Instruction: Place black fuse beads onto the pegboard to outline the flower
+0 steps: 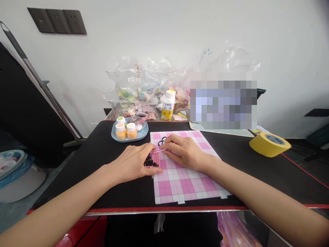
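Observation:
My left hand (137, 159) is closed around a small pink ridged tray (156, 158) that holds black beads (151, 162). Between the fingers of my right hand (181, 151) is a slim pink tool, probably tweezers (158, 150), its tip over the tray. Under my right hand and forearm lies a pink-and-white checked pegboard (187, 187). A curved outline of black beads (161, 140) sits on its far left part, partly hidden by my right fingers.
A blue plate (140, 136) at the back left carries several small jars (131, 131) and a bag. Behind stand a yellow-white bottle (168, 106) and clear plastic bags (133, 85). A yellow tape roll (269, 144) lies right, near a blurred-out screen (222, 104). A bin (20, 178) stands left.

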`<state>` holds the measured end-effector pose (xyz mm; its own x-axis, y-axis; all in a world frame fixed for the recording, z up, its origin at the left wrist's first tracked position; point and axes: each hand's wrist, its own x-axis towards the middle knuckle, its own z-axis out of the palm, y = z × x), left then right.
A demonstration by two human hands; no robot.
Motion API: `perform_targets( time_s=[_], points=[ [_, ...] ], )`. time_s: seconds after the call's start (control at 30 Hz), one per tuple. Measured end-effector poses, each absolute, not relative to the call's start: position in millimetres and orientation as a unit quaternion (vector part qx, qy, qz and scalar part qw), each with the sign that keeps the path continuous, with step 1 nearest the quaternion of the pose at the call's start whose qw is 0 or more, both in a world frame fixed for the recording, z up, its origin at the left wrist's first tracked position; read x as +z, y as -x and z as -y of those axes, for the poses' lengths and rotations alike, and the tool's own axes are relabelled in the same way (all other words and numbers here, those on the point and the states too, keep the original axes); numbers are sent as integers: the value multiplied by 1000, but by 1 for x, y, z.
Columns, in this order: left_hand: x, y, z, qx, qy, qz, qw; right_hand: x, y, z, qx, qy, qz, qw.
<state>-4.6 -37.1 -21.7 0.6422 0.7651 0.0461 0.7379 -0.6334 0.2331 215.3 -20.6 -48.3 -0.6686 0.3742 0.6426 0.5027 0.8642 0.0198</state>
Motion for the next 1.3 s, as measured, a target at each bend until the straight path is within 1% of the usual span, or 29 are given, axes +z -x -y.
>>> perform_targets(
  time_s=[0.57, 0.83, 0.97, 1.3],
  points=[
    [-21, 4, 37, 70, -899, -420, 100, -50, -213, 18, -95, 229, 912, 326],
    [-22, 4, 36, 70, -899, -423, 88, -49, -219, 17, -79, 238, 894, 372],
    [-21, 5, 37, 67, -899, -422, 100, -47, -226, 16, -70, 251, 884, 389],
    [-18, 7, 37, 62, -898, -422, 107, -42, -234, 15, -87, 303, 886, 341]
  ],
)
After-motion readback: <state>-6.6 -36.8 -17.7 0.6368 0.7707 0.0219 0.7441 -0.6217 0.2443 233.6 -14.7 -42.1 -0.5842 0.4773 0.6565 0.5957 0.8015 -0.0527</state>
